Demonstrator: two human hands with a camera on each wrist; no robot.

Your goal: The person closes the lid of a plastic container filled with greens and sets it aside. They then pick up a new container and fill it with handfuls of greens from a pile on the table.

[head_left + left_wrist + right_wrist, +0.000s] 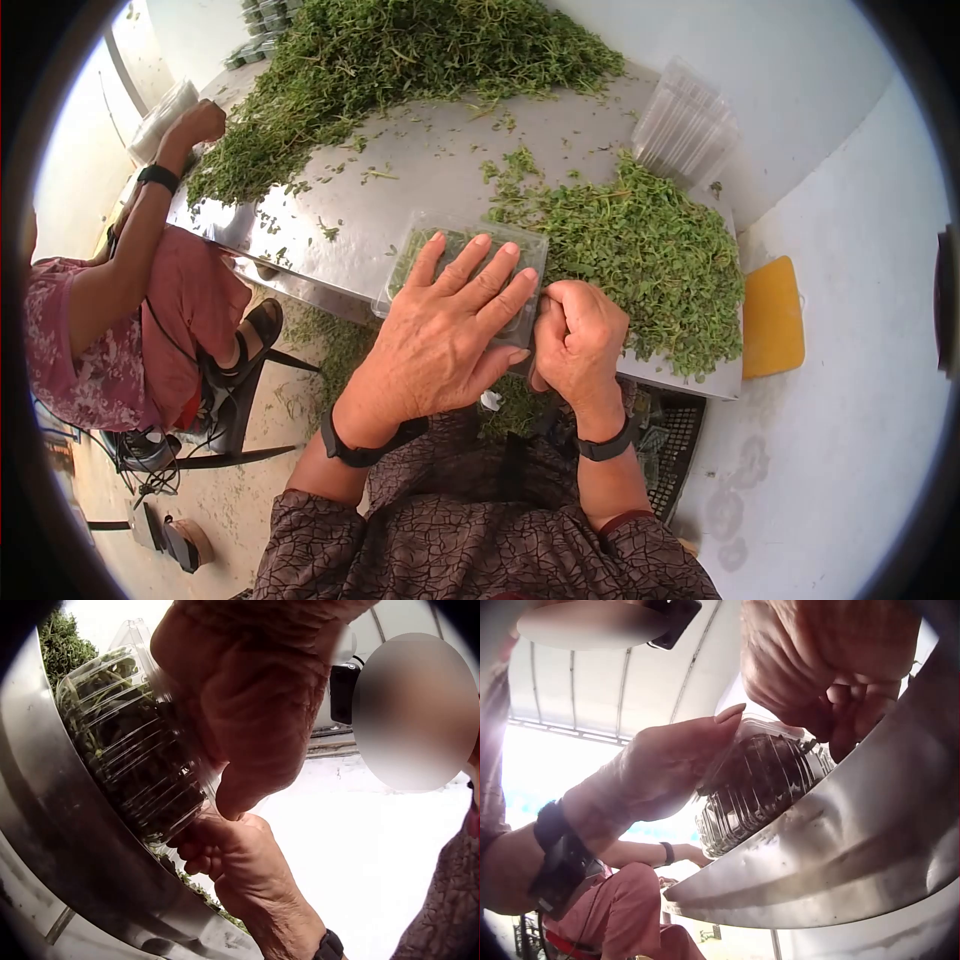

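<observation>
A clear plastic clamshell box (410, 248) packed with green leafy sprigs sits at the front edge of the metal table. My left hand (445, 320) lies flat across its lid, fingers straight and spread, thumb along the near side. At the box's right side, my right hand (582, 340) is curled and pinches the rim by the corner. In the left wrist view, the ribbed wall of the box (127, 742) shows leaves pressed inside, and the right hand's fingers (202, 851) bend at its lower corner. The right wrist view shows the curled fingers close beside the box (761, 769).
Loose greens (650, 265) are spread to the right, with a larger heap (400, 60) at the back. Nested empty clamshells (685, 125) stand at the back right. Another person's arm (140, 215) is at left. A yellow board (775, 320) and black crate (682, 440) lie right.
</observation>
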